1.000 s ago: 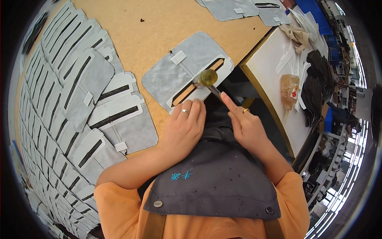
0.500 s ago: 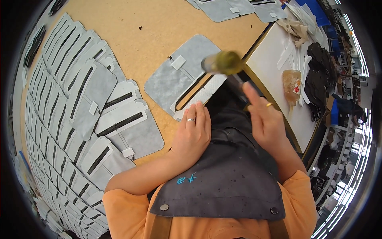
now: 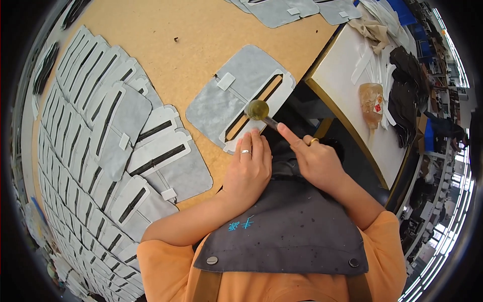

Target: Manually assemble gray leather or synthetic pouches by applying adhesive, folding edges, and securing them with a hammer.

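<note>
A grey rounded panel point(image 3: 236, 65) with a white bordered slot lies near the table's front edge. A small white tab sits on it, joined by a thin strip. My left hand point(image 3: 247, 163) rests flat, fingers straight, on the white border at the panel's near corner. My right hand point(image 3: 318, 160) is closed around the handle of a mallet point(image 3: 257, 109), index finger stretched along it. The mallet's greenish-yellow head is over the middle of the slot; whether it touches the panel I cannot tell.
Overlapping grey panels point(image 3: 186, 166) with dark slots spread across the left of the tan table point(image 3: 166, 65). More panels point(image 3: 282, 12) lie at the far edge. To the right, a white side table point(image 3: 337, 75) bears an amber bottle point(image 3: 371, 105) and dark pieces point(image 3: 402, 95).
My right hand has swung the mallet down and left, from above the panel's right end to the slot's middle. My left hand stays on the near corner.
</note>
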{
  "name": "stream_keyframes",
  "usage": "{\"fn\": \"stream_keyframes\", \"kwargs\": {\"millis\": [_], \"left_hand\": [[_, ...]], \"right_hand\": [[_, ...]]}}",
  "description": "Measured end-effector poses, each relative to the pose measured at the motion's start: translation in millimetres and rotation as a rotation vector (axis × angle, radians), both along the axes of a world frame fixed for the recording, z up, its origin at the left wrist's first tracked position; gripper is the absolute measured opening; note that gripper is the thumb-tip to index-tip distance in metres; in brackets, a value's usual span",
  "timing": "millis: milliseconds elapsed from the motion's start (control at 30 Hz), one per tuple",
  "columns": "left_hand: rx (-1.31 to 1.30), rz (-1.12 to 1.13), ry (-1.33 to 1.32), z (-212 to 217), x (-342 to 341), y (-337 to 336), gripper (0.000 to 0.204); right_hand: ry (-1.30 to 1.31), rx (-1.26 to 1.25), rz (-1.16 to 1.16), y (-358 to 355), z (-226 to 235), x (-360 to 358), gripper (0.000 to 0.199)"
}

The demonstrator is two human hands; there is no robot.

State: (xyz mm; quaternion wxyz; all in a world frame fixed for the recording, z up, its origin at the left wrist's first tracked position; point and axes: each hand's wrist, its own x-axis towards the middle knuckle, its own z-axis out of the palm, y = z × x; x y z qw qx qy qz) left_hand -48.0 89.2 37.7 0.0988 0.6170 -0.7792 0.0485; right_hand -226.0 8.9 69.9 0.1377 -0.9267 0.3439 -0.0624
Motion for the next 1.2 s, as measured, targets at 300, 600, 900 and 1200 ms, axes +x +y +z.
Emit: {"fn": "stream_keyframes", "kwargs": {"millis": [300, 600, 900, 1200], "left_hand": [[0.006, -0.006, -0.022, 1, 0, 1, 0.045], [-0.02, 0.024, 0.013, -2, -1, 2, 0.044], [-0.004, 0.027, 0.045, 1, 2, -1, 0.042], [0.004, 0.038, 0.058, 2, 2, -2, 0.041]], "right_hand": [[-0.09, 0.057, -0.017, 4, 14, -3, 0.059], [-0.411, -0.038, -0.049, -11, 22, 3, 0.058], [-0.606, -0.128, -0.078, -17, 24, 8, 0.061], [-0.436, -0.03, -0.088, -21, 27, 7, 0.063]]}}
